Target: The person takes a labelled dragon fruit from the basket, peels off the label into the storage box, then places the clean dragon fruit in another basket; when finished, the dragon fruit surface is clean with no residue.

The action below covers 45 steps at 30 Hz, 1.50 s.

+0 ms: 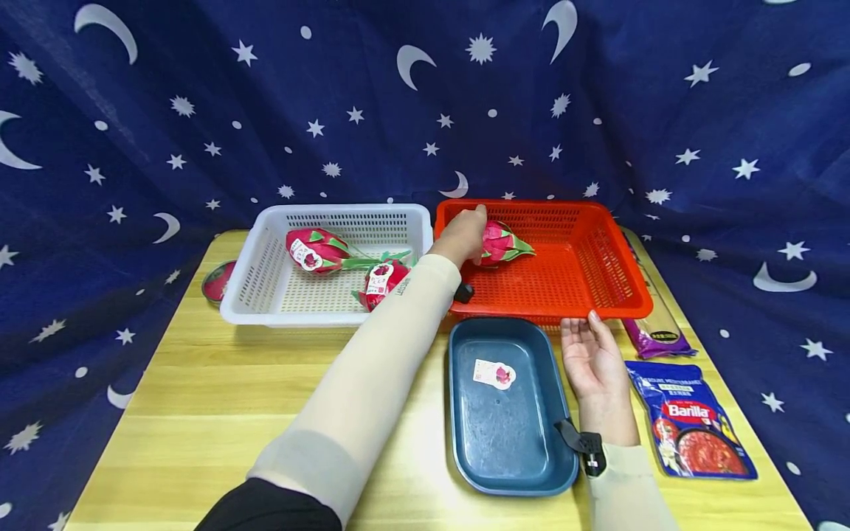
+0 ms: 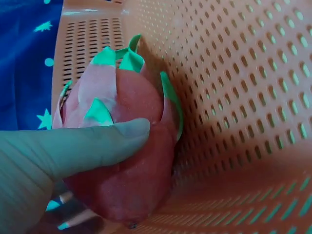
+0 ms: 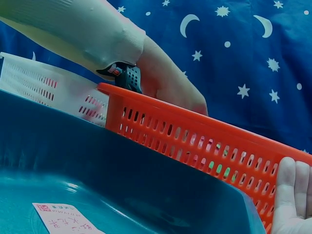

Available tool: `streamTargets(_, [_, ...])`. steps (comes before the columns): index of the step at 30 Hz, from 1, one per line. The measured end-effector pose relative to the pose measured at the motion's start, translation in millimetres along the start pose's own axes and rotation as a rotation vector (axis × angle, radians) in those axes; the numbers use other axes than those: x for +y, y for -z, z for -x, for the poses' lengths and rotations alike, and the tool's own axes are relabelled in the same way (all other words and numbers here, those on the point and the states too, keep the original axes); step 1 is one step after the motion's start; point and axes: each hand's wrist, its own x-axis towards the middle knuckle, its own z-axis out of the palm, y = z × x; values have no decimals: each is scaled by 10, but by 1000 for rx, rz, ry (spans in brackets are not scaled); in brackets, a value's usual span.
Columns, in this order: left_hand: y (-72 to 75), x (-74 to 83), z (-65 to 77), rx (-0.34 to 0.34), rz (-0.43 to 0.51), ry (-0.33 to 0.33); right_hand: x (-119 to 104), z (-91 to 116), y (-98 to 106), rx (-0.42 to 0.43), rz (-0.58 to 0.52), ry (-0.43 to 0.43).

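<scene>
In the head view my left hand reaches into the left end of the red basket and grips a dragon fruit. The left wrist view shows the thumb laid across the pink skin of that dragon fruit, green-tipped scales pointing up; the other fingers are mostly hidden behind it. My right hand is palm up at the basket's front right, fingertips right at the rim. Its straight fingers lie against the basket's slotted side in the right wrist view.
A white basket with two labelled dragon fruits stands left. In front of the red basket is a blue tray holding a sticker label. A Barilla sauce pouch, a purple-ended package and a round tin lie near the table's sides.
</scene>
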Motion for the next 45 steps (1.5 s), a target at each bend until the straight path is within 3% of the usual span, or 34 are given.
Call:
streamTargets(5, [16,12,57,16,-133,12,7,-5,13,-11,3,-3])
streamTargets(10, [43,8,137,-20,-174,-22,-2,-2,30,-8,-4,-1])
streamTargets(16, [118,-4,208,-27,-156,-67,-4,-7,35,-28,-4,0])
streamTargets(21, [195,7,277,20,-154,-125,2,0,27,-8,0,3])
streamTargets(25, [314,15,420,65,-135,-181,8,5,29,1,-5,-6])
streamTargets(30, [552,-137,776,118,45,-258,40,1,45,16,-13,-22])
streamTargets(35, [711,-631,1309,290,280,-301,79,-6,44,18,-1,-26])
streamTargets(40, [707,-1230,1889,487,572,-258,60,-4,34,-1,-8,-24])
streamTargets(45, [554,-1624,2428,573,998,-272,8,3,20,-17,-15,-21])
